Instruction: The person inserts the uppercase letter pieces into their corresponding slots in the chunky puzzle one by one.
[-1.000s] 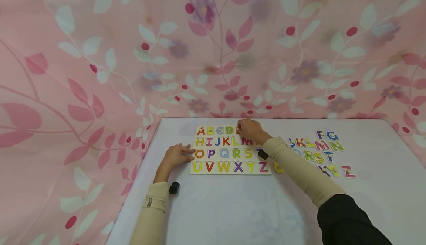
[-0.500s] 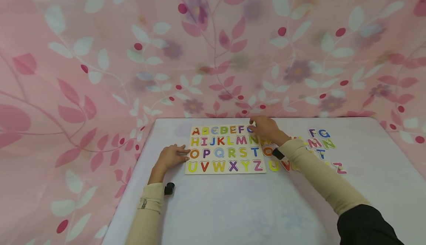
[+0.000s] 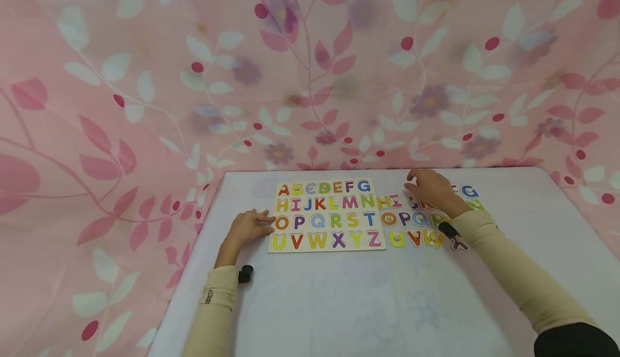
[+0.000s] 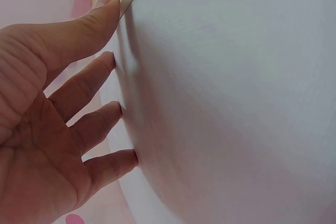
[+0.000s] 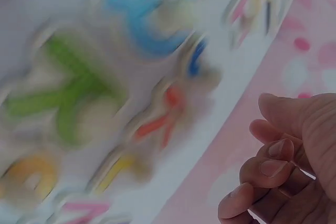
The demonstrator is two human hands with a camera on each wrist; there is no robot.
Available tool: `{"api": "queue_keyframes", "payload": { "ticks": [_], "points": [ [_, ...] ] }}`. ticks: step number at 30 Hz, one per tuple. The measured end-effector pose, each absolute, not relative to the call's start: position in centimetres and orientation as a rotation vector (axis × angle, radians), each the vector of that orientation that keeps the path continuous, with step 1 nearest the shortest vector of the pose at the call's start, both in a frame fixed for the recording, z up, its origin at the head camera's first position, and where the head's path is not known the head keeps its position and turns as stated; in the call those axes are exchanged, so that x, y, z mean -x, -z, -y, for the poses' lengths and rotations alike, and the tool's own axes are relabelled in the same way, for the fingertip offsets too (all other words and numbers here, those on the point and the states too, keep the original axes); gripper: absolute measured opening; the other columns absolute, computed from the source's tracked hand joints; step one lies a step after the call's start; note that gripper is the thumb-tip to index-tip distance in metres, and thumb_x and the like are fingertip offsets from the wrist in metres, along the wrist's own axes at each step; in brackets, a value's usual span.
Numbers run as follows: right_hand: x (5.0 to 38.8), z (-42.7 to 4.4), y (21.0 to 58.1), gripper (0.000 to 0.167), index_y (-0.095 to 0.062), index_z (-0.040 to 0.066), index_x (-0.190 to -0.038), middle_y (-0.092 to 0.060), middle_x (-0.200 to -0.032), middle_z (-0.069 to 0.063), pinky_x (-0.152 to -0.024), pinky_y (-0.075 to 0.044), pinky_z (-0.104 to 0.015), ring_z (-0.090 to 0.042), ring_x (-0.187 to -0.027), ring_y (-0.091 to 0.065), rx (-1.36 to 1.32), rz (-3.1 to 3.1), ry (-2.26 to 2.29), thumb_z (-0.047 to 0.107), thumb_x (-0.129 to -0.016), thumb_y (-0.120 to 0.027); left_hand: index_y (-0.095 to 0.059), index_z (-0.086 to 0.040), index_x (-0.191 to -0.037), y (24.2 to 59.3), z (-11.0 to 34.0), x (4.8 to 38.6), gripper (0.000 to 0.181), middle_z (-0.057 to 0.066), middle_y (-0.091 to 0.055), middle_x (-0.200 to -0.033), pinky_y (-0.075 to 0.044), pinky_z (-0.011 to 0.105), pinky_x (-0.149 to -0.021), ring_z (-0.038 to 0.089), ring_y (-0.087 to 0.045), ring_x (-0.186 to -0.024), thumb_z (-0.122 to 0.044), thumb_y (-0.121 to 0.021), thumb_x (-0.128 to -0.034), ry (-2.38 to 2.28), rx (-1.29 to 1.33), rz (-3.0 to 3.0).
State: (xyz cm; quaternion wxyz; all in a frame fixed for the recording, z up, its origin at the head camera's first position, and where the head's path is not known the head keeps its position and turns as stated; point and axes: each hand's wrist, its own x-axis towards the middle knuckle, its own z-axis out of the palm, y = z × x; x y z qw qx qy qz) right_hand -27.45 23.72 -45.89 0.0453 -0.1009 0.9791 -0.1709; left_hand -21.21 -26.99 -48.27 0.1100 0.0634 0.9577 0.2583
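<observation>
A wooden alphabet puzzle board lies flat on the table, with rows of colourful letters. My left hand rests at its left edge; in the left wrist view the thumb touches the board's edge and the other fingertips meet the white cloth. Over the loose letter pieces right of the board hovers my right hand, its fingers loosely bent and nothing seen between them. Under it, the J and K pieces are partly covered. The right wrist view has blurred letter pieces, including a green one and a red one.
Loose pieces lie in rough rows, such as the orange O, yellow U and blue G. My right sleeve hides some of them. Behind the white-covered table hangs a pink floral cloth.
My right hand has moved right, from the board's top row to above the loose pieces, uncovering the board's right side. The left hand stays at the board's edge. The head view has shifted slightly.
</observation>
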Motion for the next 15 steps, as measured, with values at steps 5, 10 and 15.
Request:
{"api": "queue_keyframes", "payload": {
  "ticks": [5, 10, 15],
  "points": [
    [26.9, -27.0, 45.8, 0.030, -0.061, 0.001, -0.115, -0.064, -0.088, -0.013, -0.056, -0.045, -0.037, -0.022, -0.067, -0.055, 0.250, -2.977, 0.499, 0.025, -0.096, -0.064, -0.073, -0.014, -0.119, 48.3, 27.0, 21.2, 0.038, 0.009, -0.055, -0.139, -0.023, 0.059, -0.113, 0.043, -0.032, -0.140, -0.026, -0.079, -0.0835, -0.763, -0.203, -2.822],
    [26.5, -30.0, 45.9, 0.032, -0.060, -0.002, -0.114, -0.065, -0.089, -0.016, -0.059, -0.049, -0.043, -0.026, -0.071, -0.059, 0.212, -2.973, 0.487, 0.023, -0.095, -0.063, -0.073, -0.014, -0.118, 48.1, 27.0, 21.2, 0.037, 0.010, -0.055, -0.138, -0.023, 0.059, -0.113, 0.044, -0.032, -0.140, -0.025, -0.080, -0.0833, -0.775, -0.207, -2.823],
    [26.2, -32.2, 46.2, 0.034, -0.059, -0.005, -0.112, -0.066, -0.093, -0.020, -0.063, -0.050, -0.046, -0.031, -0.077, -0.059, 0.144, -2.951, 0.486, 0.022, -0.093, -0.063, -0.074, -0.014, -0.118, 48.0, 26.9, 21.1, 0.037, 0.011, -0.056, -0.138, -0.023, 0.060, -0.113, 0.045, -0.033, -0.139, -0.024, -0.080, -0.0833, -0.766, -0.215, -2.828]
  ]
}}
